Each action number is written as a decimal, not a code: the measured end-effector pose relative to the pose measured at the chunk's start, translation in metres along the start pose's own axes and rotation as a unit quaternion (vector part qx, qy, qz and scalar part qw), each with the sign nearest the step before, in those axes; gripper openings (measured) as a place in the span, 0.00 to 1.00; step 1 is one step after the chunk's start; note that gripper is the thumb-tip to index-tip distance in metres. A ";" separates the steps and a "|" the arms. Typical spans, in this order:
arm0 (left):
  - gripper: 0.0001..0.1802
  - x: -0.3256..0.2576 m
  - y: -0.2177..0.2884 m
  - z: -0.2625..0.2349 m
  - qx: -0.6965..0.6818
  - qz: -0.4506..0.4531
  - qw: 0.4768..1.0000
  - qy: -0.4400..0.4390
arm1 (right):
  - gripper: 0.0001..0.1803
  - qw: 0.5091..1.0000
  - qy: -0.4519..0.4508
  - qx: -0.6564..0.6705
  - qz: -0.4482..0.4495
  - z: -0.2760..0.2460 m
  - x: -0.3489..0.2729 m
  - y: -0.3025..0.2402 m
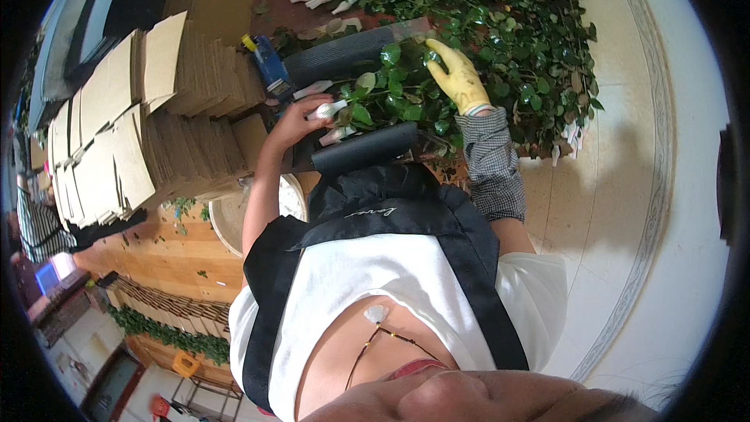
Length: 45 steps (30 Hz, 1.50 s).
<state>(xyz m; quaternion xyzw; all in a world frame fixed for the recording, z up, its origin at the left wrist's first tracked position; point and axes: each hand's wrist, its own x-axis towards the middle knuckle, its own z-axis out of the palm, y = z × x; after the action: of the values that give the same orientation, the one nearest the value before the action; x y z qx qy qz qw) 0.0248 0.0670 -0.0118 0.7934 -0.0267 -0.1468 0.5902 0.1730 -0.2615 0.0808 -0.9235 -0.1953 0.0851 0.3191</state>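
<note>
My bare left hand [294, 122] is closed around a rose bud wrapped in a white sleeve [326, 110]. Leafy green stems [398, 94] run from the buds toward my right hand [459, 78], which wears a stained yellow glove. Its forefinger and thumb are apart over the leaves; the other fingers are partly hidden. More sleeved buds [337, 135] lie beside my left hand. A black ribbed pad [340, 56] lies beyond the stems, and a black padded roll [366, 147] lies on the near side.
A large pile of leafy rose stems [508, 16] covers the far and right side of the table. Cardboard sheets [117, 148] are stacked at left, near a blue tape dispenser [271, 69]. Below stands a round bucket [226, 223]. Another person [39, 219] is at far left.
</note>
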 end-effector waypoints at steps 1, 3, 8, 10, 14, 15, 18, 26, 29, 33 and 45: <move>0.26 0.003 0.001 0.000 0.009 0.011 1.000 -0.003 | 0.24 0.999 0.002 -0.021 -0.039 0.016 0.009 0.010; 0.26 0.005 -0.004 -0.001 0.027 0.029 0.999 -0.004 | 0.20 0.976 -0.058 -0.193 -0.087 0.044 0.029 0.015; 0.25 0.002 0.002 0.016 0.075 0.069 0.994 0.042 | 0.17 0.949 -0.174 -0.254 -0.070 0.074 0.032 0.056; 0.25 -0.003 0.003 0.018 0.063 0.066 0.994 0.065 | 0.16 0.952 -0.185 -0.237 -0.065 0.060 0.029 0.039; 0.24 -0.001 -0.006 0.021 0.050 0.106 0.988 0.101 | 0.11 0.984 -0.058 -0.123 -0.119 0.046 0.015 0.028; 0.24 -0.001 -0.009 0.022 0.018 0.071 0.993 0.094 | 0.10 0.978 0.027 -0.111 -0.174 0.048 0.010 0.036; 0.23 0.003 -0.009 0.021 -0.064 -0.021 0.993 0.097 | 0.11 0.971 0.087 -0.070 -0.212 0.032 0.003 0.033; 0.12 0.031 -0.012 0.055 0.079 -0.036 0.926 0.368 | 0.21 0.967 0.046 -0.208 -0.137 0.082 0.000 0.049; 0.13 0.023 -0.025 0.061 0.066 -0.057 0.927 0.364 | 0.21 0.970 0.032 -0.203 -0.131 0.083 0.005 0.059; 0.21 0.009 -0.032 0.061 0.017 -0.070 0.912 0.405 | 0.21 0.996 -0.039 0.083 -0.016 0.066 0.012 0.072; 0.26 -0.057 0.008 0.052 0.086 -0.218 0.960 0.154 | 0.19 0.849 -0.390 0.021 -0.356 0.058 0.008 -0.124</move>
<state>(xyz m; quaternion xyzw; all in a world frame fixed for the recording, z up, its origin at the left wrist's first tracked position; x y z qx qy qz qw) -0.0420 0.0288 -0.0058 0.8410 0.2250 -0.1451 0.4702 0.1263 -0.1365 0.1129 -0.6744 -0.6176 0.3227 0.2443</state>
